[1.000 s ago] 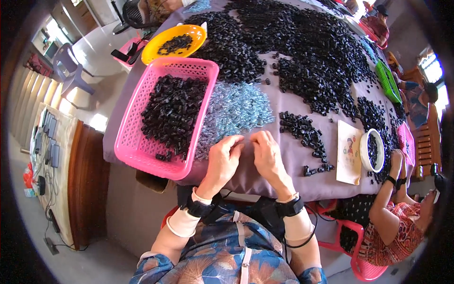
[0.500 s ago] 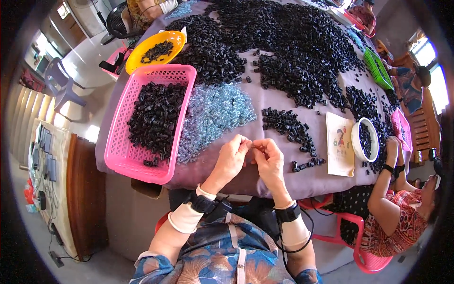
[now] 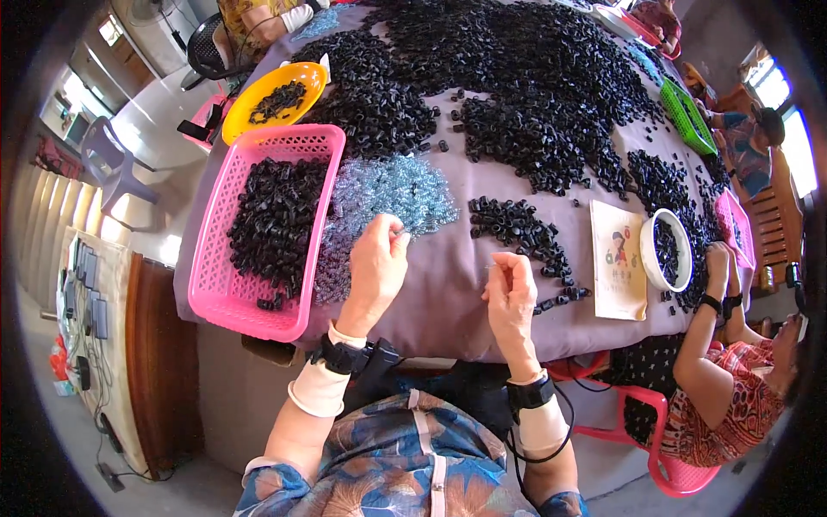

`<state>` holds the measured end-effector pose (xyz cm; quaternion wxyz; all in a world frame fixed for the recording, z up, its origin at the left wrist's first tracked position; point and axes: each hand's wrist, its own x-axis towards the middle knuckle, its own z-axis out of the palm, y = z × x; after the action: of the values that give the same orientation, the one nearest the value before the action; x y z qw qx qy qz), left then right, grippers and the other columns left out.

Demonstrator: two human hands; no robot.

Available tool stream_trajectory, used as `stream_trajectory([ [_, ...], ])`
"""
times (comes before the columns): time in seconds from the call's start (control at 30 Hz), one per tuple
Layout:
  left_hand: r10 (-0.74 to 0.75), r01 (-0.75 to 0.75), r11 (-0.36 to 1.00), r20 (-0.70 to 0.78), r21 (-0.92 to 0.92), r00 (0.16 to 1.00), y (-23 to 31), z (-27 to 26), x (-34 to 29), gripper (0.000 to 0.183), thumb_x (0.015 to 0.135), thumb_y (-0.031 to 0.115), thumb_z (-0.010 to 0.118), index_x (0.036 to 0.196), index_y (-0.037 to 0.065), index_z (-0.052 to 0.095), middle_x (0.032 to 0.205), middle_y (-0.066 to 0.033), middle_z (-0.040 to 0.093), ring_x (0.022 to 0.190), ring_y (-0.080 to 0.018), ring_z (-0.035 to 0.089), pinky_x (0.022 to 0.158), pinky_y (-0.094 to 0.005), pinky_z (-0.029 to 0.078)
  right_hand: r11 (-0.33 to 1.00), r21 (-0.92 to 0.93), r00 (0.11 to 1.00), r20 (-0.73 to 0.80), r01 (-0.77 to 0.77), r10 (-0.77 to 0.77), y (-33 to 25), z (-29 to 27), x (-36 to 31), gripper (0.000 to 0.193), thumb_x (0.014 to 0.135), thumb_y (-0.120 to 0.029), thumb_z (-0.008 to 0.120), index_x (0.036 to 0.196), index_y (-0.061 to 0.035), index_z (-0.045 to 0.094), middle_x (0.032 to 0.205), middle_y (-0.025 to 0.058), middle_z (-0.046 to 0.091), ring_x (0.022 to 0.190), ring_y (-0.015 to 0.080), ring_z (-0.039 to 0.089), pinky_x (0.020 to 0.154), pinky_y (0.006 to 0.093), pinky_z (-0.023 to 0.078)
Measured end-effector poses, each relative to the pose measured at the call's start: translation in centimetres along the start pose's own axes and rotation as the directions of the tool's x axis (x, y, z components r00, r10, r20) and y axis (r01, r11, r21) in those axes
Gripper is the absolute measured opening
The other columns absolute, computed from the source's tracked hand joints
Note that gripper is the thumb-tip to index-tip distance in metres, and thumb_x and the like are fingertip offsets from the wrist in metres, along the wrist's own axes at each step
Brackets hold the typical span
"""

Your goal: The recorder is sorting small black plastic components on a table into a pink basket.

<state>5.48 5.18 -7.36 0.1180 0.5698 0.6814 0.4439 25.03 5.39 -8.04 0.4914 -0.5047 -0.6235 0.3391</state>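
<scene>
Hands stand apart from each other, both to the right of the pink basket (image 3: 325, 202), which serves as landmark here. Left hand (image 3: 377, 263) is the closer one to it, fingers curled and thumb bent in, with its fingertips at the near edge of the pale blue coils (image 3: 388, 185); I cannot tell whether it grips one. Right hand (image 3: 512, 297) sits farther right of the basket, above the bare cloth (image 3: 448, 302), its thumb and forefinger brought close together; whether something small is caught between them is too fine to tell. Both wrists wear black bands.

The coils spread in a heap along the basket's right side. Black pieces (image 3: 276, 215) are piled inside the basket, and a loose cluster (image 3: 521, 233) of similar ones lies to its right, past the coils. Just beyond the basket's far end is a yellow plate (image 3: 238, 121) with a few dark pieces on it. A large black heap (image 3: 534, 86) covers the desk beyond and to the right of the basket. Well to the basket's right are a booklet (image 3: 618, 284) with a printed figure, a white bowl (image 3: 648, 258) beside it, and a co-worker's forearms (image 3: 711, 310).
</scene>
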Motion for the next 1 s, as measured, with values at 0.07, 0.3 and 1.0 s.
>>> stream_trajectory([
  [0.07, 0.027, -0.027, 0.999, 0.010, 0.022, 1.000, 1.9, 0.3, 0.2, 0.018, 0.079, 0.008, 0.064, 0.095, 0.004, 0.056, 0.076, -0.0104, 0.057, 0.065, -0.0215, 0.058, 0.059, -0.0311, 0.046, 0.992, 0.081, 0.995, -0.010, -0.097, 0.099, 0.2, -0.5, -0.1, 0.009, 0.087, 0.001, 0.051, 0.095, -0.0013, 0.052, 0.073, 0.0028, 0.050, 0.054, 0.0079, 0.047, 0.050, 0.0215, 0.041],
  [0.3, 0.125, -0.107, 0.990, 0.207, -0.093, 0.970, 5.2, 6.7, 1.1, 0.020, 0.076, 0.010, 0.065, 0.096, 0.010, 0.059, 0.083, -0.0087, 0.056, 0.068, -0.0230, 0.059, 0.062, -0.0331, 0.048, 0.963, 0.178, 0.978, -0.014, -0.204, 0.209, 0.7, -0.4, -0.3, 0.004, 0.092, -0.004, 0.047, 0.093, -0.0024, 0.051, 0.072, 0.0012, 0.049, 0.049, 0.0054, 0.044, 0.044, 0.0202, 0.039],
  [1.0, -0.142, 0.435, 0.725, 0.502, -0.534, 0.853, 3.5, 2.3, -3.7, 0.015, 0.083, -0.001, 0.060, 0.097, 0.002, 0.060, 0.075, 0.0002, 0.058, 0.060, -0.0046, 0.055, 0.051, -0.0191, 0.046, 0.984, 0.129, 0.992, -0.019, -0.122, 0.126, 0.8, -0.4, -0.4, 0.005, 0.089, -0.001, 0.050, 0.093, -0.0016, 0.052, 0.065, 0.0002, 0.048, 0.050, 0.0061, 0.045, 0.047, 0.0206, 0.040],
])
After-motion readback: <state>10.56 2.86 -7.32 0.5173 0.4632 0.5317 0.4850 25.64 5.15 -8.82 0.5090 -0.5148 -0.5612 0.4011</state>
